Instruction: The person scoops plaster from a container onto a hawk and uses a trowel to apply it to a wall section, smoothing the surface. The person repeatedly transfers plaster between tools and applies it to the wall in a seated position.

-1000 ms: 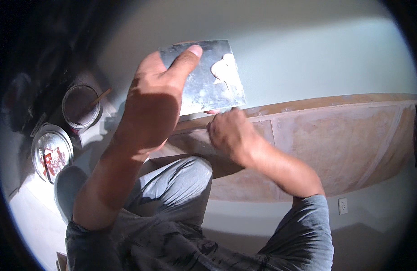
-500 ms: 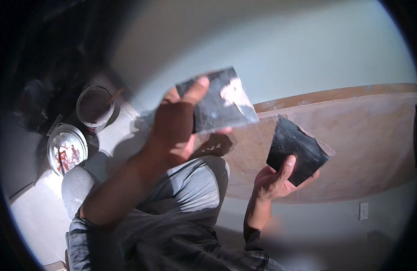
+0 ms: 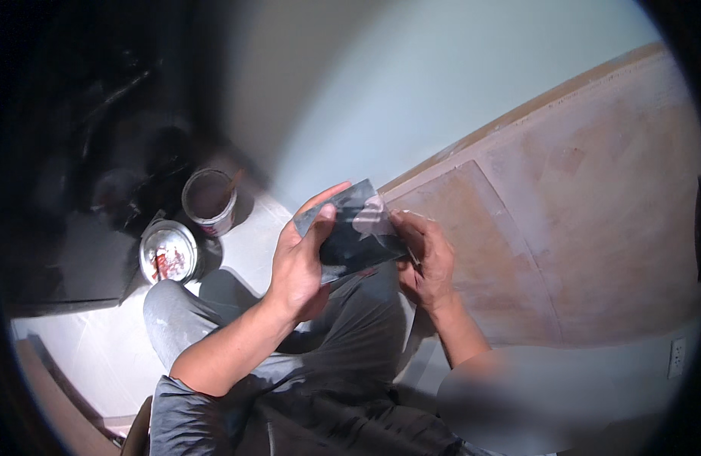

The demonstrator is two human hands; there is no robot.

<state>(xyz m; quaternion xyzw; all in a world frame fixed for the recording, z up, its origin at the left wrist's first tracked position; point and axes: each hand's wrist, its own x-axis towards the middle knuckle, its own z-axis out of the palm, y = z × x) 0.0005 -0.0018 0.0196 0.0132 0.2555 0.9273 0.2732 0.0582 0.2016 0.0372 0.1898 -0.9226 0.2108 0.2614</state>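
Observation:
My left hand (image 3: 297, 262) is closed on a dark, flat, square putty spreader (image 3: 343, 247), thumb on top and fingers beneath. A patch of pinkish putty (image 3: 372, 218) lies near its right corner. My right hand (image 3: 430, 258) is closed at that same corner, fingers bent. The second dark spreader in it is turned nearly edge-on and mostly hidden by the fingers and the first blade. Both hands are close together above my lap.
On the floor to the left stand a bucket (image 3: 189, 201) with a stick in it and a round metal tin (image 3: 148, 258) with red smears. A pale wall (image 3: 350, 99) rises ahead. A brownish, putty-smeared panel (image 3: 593, 220) runs along the right, with a wall outlet (image 3: 676, 358) beyond.
My hands have come together: the left spreader moved down and nearer, the right one moved left to meet it and turned edge-on. The view has shifted, too.

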